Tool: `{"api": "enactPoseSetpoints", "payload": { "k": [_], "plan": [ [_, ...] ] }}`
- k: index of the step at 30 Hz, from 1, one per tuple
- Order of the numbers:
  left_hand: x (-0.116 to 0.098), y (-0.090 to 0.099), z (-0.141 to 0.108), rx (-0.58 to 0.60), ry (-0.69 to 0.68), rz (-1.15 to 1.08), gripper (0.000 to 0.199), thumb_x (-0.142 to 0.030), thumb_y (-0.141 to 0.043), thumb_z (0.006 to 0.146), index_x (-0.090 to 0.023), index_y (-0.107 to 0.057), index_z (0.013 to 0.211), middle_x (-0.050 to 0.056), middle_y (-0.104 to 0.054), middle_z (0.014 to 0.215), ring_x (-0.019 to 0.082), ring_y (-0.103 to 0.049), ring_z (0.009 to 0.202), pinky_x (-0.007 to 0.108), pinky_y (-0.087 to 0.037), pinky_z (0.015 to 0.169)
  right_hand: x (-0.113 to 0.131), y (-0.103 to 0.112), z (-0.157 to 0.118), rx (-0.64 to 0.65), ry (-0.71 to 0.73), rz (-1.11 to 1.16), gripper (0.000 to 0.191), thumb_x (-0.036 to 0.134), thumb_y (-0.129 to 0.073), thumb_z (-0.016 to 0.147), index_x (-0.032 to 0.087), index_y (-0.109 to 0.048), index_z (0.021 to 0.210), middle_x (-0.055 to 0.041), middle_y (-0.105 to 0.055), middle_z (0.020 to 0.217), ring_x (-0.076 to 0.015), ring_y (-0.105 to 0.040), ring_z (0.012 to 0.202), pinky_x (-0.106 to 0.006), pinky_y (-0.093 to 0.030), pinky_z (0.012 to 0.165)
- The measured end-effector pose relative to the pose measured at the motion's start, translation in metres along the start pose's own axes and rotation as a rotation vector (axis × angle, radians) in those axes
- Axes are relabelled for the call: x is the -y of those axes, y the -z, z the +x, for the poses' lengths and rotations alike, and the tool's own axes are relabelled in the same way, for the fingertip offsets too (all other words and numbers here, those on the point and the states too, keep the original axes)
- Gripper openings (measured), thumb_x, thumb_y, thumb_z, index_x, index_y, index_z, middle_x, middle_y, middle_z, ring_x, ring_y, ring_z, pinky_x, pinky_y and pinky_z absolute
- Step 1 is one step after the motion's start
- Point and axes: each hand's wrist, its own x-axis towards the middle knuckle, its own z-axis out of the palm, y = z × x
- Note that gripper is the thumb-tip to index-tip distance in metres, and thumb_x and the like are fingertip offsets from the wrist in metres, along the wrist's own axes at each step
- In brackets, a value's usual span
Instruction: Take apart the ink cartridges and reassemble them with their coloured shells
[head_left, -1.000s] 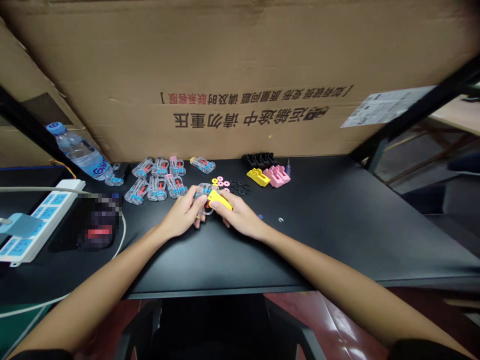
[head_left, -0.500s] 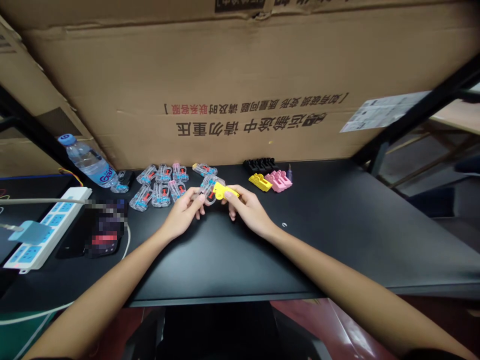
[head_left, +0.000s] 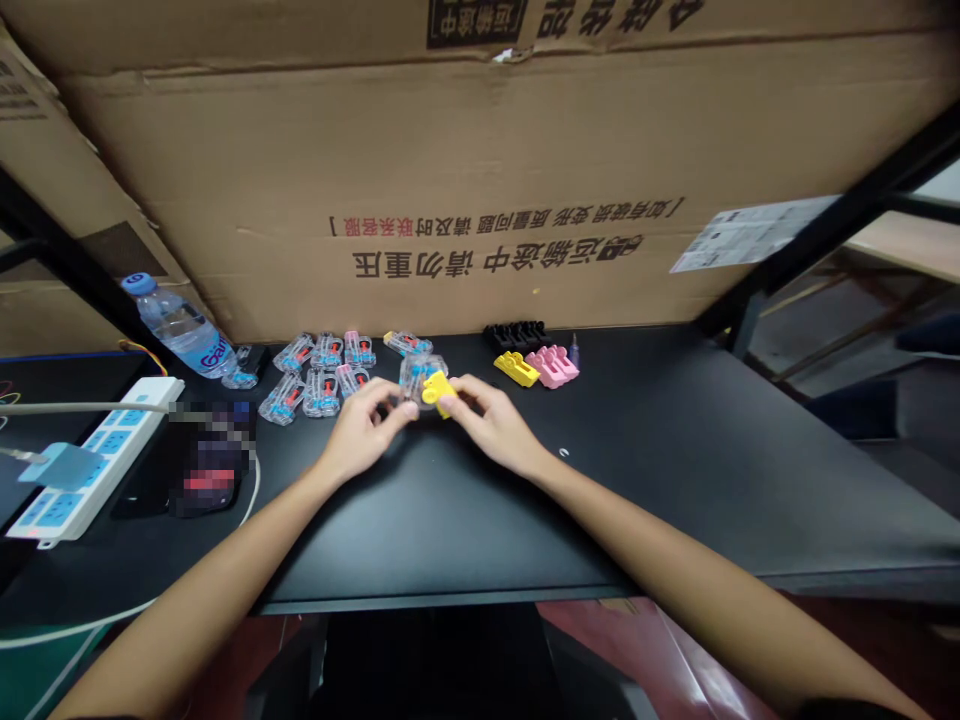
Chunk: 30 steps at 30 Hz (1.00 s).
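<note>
My left hand [head_left: 367,425] pinches the lower left side of a clear plastic piece with blue parts [head_left: 417,372], tilted above the black table. Between thumb and fingers of my right hand [head_left: 491,425] is a small yellow plastic part [head_left: 439,392], which overlaps the clear piece's right side. Whether the two are joined or only touching, I cannot tell. Just behind them lies another clear piece with a yellow end [head_left: 409,343]. Several similar clear pieces with blue and red insides [head_left: 321,391] lie in rows left of my left hand, some with pink ends.
Yellow parts [head_left: 516,368], pink parts [head_left: 553,367] and black parts [head_left: 516,334] stand right of centre, beside a small dark bottle [head_left: 574,352]. At left are a water bottle [head_left: 180,325], a power strip [head_left: 112,440] and cables. A cardboard box [head_left: 465,150] walls the back.
The yellow part has turned from lying sideways to a steeper tilt in my right hand. The clear piece has turned more upright, and my left fingers have shifted on it. The view has tipped slightly.
</note>
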Motion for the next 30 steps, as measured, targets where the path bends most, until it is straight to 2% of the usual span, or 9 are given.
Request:
{"api": "enactPoseSetpoints", "payload": {
  "k": [2, 6, 10, 14, 15, 19, 23, 27, 30],
  "plan": [
    [-0.001, -0.002, -0.001, 0.054, -0.001, 0.015, 0.026, -0.047, -0.072, 0.099, -0.021, -0.077, 0.102, 0.004, -0.067, 0.093, 0.017, -0.058, 0.076, 0.028, -0.043, 0.062, 0.000, 0.002, 0.001, 0.063, 0.013, -0.005, 0.038, 0.057, -0.063, 0.105, 0.021, -0.077, 0.105, -0.0065, -0.077, 0.099, -0.0240, -0.068, 0.090, -0.037, -0.055, 0.084],
    [-0.006, -0.006, -0.001, -0.131, -0.018, -0.015, 0.024, -0.044, -0.065, 0.105, -0.022, -0.073, 0.102, 0.006, -0.069, 0.104, 0.020, -0.064, 0.092, 0.028, -0.047, 0.068, 0.002, 0.005, 0.003, -0.014, -0.002, 0.017, 0.040, 0.058, -0.063, 0.105, 0.022, -0.078, 0.111, -0.0077, -0.077, 0.102, -0.0251, -0.070, 0.093, -0.038, -0.056, 0.087],
    [-0.009, -0.008, 0.002, -0.012, -0.023, 0.017, 0.034, -0.046, -0.071, 0.101, -0.020, -0.066, 0.080, 0.002, -0.063, 0.085, 0.015, -0.056, 0.072, 0.027, -0.040, 0.059, 0.004, 0.006, 0.004, 0.093, 0.017, 0.014, 0.042, 0.061, -0.065, 0.102, 0.022, -0.080, 0.101, -0.0077, -0.078, 0.098, -0.0270, -0.071, 0.096, -0.041, -0.058, 0.091],
    [-0.007, -0.006, 0.006, -0.162, -0.050, -0.002, 0.026, -0.045, -0.067, 0.103, -0.021, -0.075, 0.101, 0.006, -0.072, 0.104, 0.018, -0.063, 0.087, 0.028, -0.044, 0.064, 0.003, 0.010, 0.007, -0.013, -0.075, 0.105, 0.043, 0.061, -0.071, 0.099, 0.021, -0.080, 0.112, -0.0088, -0.080, 0.108, -0.0245, -0.072, 0.092, -0.040, -0.059, 0.091],
    [-0.006, -0.006, 0.006, -0.150, -0.050, 0.012, 0.027, -0.046, -0.067, 0.102, -0.021, -0.076, 0.100, 0.006, -0.073, 0.103, 0.018, -0.063, 0.086, 0.028, -0.045, 0.065, 0.002, 0.011, 0.007, -0.020, -0.094, 0.126, 0.043, 0.061, -0.072, 0.097, 0.021, -0.081, 0.112, -0.0088, -0.080, 0.107, -0.0237, -0.072, 0.090, -0.039, -0.059, 0.088],
    [-0.005, -0.002, 0.006, 0.069, -0.037, 0.050, 0.030, -0.049, -0.074, 0.097, -0.020, -0.075, 0.090, 0.004, -0.073, 0.089, 0.017, -0.061, 0.075, 0.030, -0.046, 0.067, 0.001, 0.011, 0.006, 0.054, -0.112, 0.113, 0.043, 0.059, -0.077, 0.094, 0.019, -0.082, 0.108, -0.0069, -0.078, 0.095, -0.0197, -0.066, 0.075, -0.035, -0.057, 0.071],
    [-0.007, 0.003, 0.006, -0.095, -0.020, 0.026, 0.027, -0.048, -0.073, 0.099, -0.021, -0.076, 0.098, 0.005, -0.074, 0.094, 0.019, -0.066, 0.084, 0.029, -0.049, 0.068, 0.002, 0.010, 0.006, -0.006, -0.157, 0.129, 0.049, 0.061, -0.076, 0.094, 0.019, -0.081, 0.119, -0.0048, -0.076, 0.085, -0.0162, -0.059, 0.062, -0.031, -0.050, 0.057],
    [-0.008, 0.001, 0.005, 0.056, -0.091, 0.083, 0.022, -0.041, -0.081, 0.093, -0.021, -0.079, 0.102, 0.003, -0.073, 0.087, 0.019, -0.063, 0.078, 0.029, -0.047, 0.066, 0.005, 0.009, 0.006, 0.078, -0.145, 0.137, 0.047, 0.060, -0.079, 0.091, 0.019, -0.081, 0.114, -0.0034, -0.074, 0.081, -0.0134, -0.053, 0.054, -0.029, -0.045, 0.052],
    [-0.008, 0.002, 0.005, -0.071, -0.058, 0.055, 0.024, -0.045, -0.076, 0.097, -0.021, -0.078, 0.101, 0.004, -0.073, 0.091, 0.018, -0.063, 0.079, 0.028, -0.045, 0.064, 0.006, 0.011, 0.006, -0.027, -0.154, 0.140, 0.051, 0.060, -0.080, 0.090, 0.018, -0.079, 0.119, -0.0042, -0.075, 0.083, -0.0132, -0.052, 0.054, -0.028, -0.041, 0.050]
  ]
}}
